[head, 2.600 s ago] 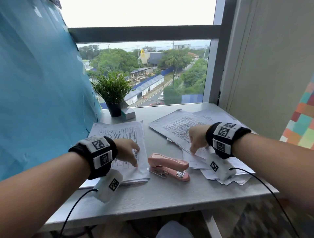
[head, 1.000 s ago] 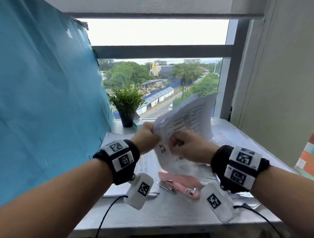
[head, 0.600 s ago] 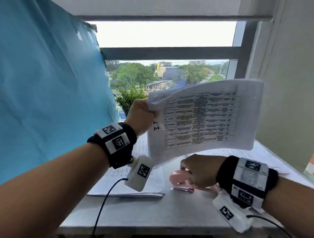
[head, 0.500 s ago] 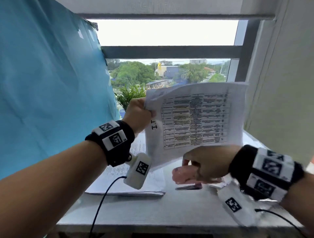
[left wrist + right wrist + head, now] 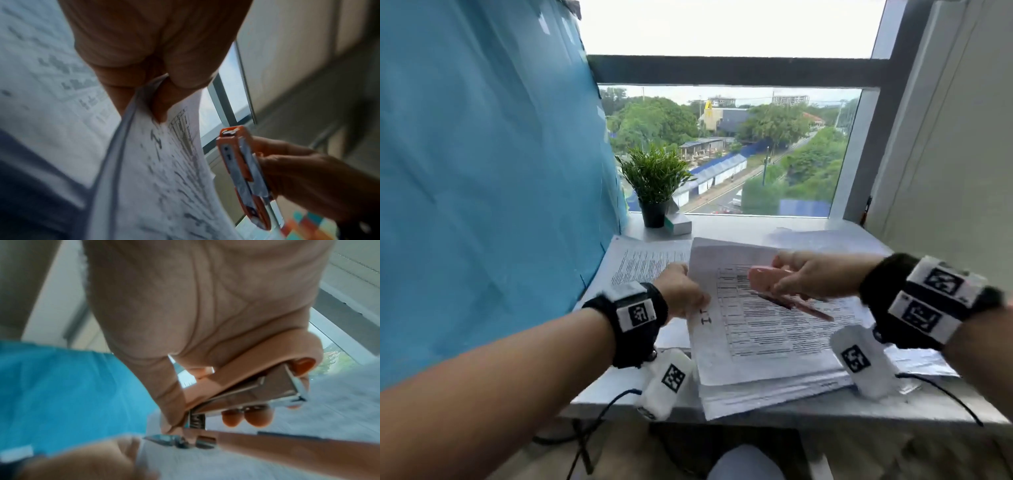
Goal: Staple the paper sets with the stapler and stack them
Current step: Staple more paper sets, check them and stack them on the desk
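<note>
A printed paper set (image 5: 763, 318) with a table on its top sheet is held over the desk, tilted toward me. My left hand (image 5: 681, 294) pinches its left edge, and the left wrist view shows thumb and fingers clamped on the paper set (image 5: 164, 170). My right hand (image 5: 811, 277) grips a pink stapler (image 5: 770, 279) above the sheet, its nose pointing left. The stapler (image 5: 246, 395) shows its metal underside in the right wrist view, with its jaws apart. In the left wrist view the stapler (image 5: 242, 175) hangs just right of the paper.
Another stack of printed sheets (image 5: 647, 263) lies on the grey desk (image 5: 808, 409) at the left, more loose papers (image 5: 825, 236) at the right. A potted plant (image 5: 654, 185) and a small box (image 5: 679, 224) stand by the window. A blue sheet (image 5: 482, 171) covers the left wall.
My left hand has lowered the paper set from upright in front of the window to a tilt over the desk. My right hand has lifted the stapler off the desk to above the sheet.
</note>
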